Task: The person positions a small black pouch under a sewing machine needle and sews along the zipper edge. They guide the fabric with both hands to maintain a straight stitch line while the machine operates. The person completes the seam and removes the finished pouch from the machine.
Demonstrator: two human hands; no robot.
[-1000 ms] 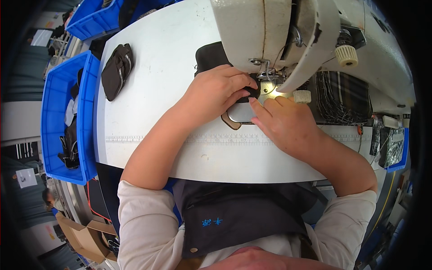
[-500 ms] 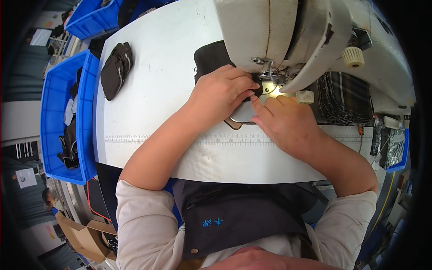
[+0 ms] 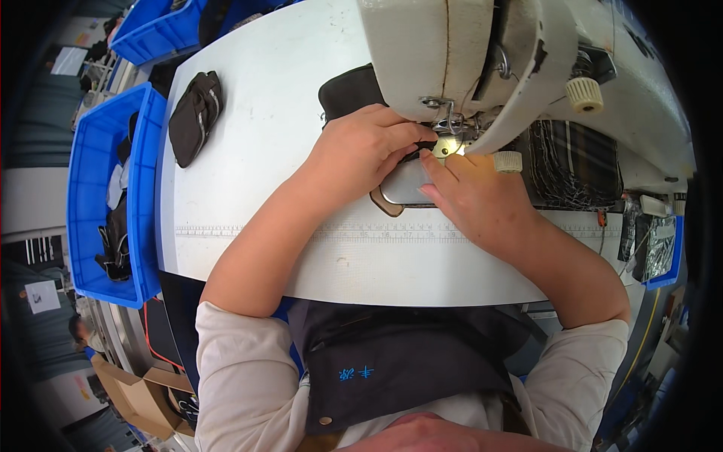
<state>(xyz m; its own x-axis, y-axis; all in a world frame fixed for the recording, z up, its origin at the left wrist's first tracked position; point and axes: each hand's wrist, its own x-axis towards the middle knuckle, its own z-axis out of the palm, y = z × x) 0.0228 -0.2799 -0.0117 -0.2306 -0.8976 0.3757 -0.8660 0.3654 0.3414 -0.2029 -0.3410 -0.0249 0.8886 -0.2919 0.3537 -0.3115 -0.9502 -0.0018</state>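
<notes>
My left hand [image 3: 361, 154] lies on a black fabric piece [image 3: 348, 90] and pinches its edge right under the presser foot [image 3: 446, 124] of a cream sewing machine [image 3: 482, 53]. Most of the fabric is hidden under that hand and the machine head. My right hand [image 3: 471, 197] rests flat on the metal needle plate [image 3: 405, 188], with its forefinger touching the fabric edge beside the lit needle area.
A finished black pouch [image 3: 194, 114] lies at the far left of the white table [image 3: 263, 166]. Blue bins [image 3: 90, 196] with dark pieces stand along the left. Plaid fabric [image 3: 572, 162] is stacked at the right behind the machine. A ruler strip [image 3: 339, 233] runs across the table.
The black fabric has slid a little farther back under the machine. My right forefinger has moved up closer to the presser foot. My left hand keeps its pinch.
</notes>
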